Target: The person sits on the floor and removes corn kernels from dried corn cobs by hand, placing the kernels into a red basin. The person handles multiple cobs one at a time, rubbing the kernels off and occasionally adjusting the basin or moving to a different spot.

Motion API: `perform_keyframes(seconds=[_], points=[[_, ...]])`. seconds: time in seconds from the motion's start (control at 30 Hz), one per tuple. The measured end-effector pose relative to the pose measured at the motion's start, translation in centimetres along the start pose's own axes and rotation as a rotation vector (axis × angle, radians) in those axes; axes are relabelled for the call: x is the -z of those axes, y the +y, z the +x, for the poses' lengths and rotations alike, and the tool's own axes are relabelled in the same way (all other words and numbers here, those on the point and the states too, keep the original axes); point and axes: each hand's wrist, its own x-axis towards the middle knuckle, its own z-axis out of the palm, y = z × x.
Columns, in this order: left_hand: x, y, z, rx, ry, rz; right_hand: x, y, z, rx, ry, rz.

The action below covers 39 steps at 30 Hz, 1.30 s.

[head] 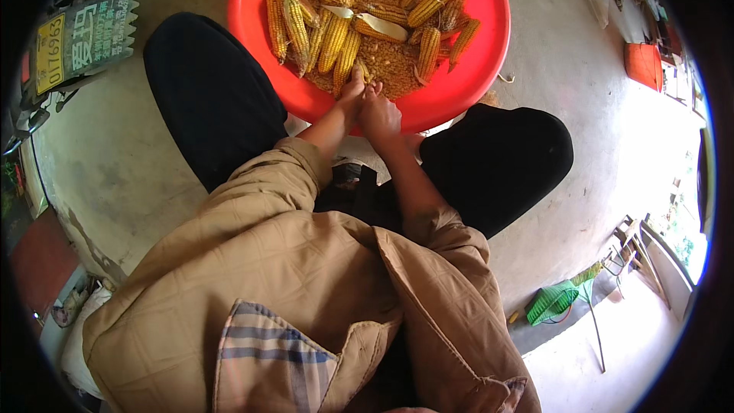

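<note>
A dried yellow ear of corn point(363, 70) pokes out from between my hands, over the near side of a red plastic basin point(490, 28). My left hand point(351, 94) is closed around it, thumb pointing away from me. Right beside it, my right hand point(379, 115) is curled against the same ear; the fingers hide its lower end. Loose corn kernels point(390, 66) cover the basin's bottom. Several whole ears point(334, 43) lie on the left of the kernels, and more ears point(430, 7) are heaped on the right. Pale dry husk point(383, 27) clings to an ear in the middle.
My black-trousered knees point(209, 97) flank the basin on the concrete floor point(114, 166). A vehicle's rear with a licence plate point(50, 53) stands at left. An orange bucket point(643, 66) is at right. Lower right, a green woven basket point(551, 303) lies near wooden pieces point(648, 258).
</note>
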Motion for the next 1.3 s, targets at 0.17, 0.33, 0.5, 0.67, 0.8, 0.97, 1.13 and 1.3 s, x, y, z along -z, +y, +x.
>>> perform_keyframes(seconds=[0.17,0.33,0.5,0.67,0.8,0.97,1.13,1.3], points=[[1.3,0.5,-1.0,0.096,-0.372,0.085,-0.6,0.5,2.2,0.041,0.078,0.034],[3.5,0.4,1.2,0.063,-0.462,0.207,-0.1,0.3,4.3,-0.014,-0.049,0.071],[0.9,0.3,-0.6,-0.104,-0.376,0.018,1.7,-0.7,7.1,0.059,-0.096,-0.032],[2.0,0.4,-1.8,-0.333,-0.905,0.134,1.2,0.6,8.3,0.008,-0.130,0.029],[2.6,0.0,3.9,-0.085,-0.640,-0.196,0.6,3.0,7.5,-0.107,0.020,0.134],[0.5,0.5,1.7,-0.069,-0.125,-0.178,5.5,0.3,-1.9,-0.028,0.056,0.092],[0.8,0.8,3.5,-0.009,-0.171,-0.221,2.9,1.9,-6.4,0.006,0.062,0.066],[1.5,0.8,4.8,0.006,-0.164,-0.272,3.5,0.4,-7.7,-0.037,-0.015,0.003]])
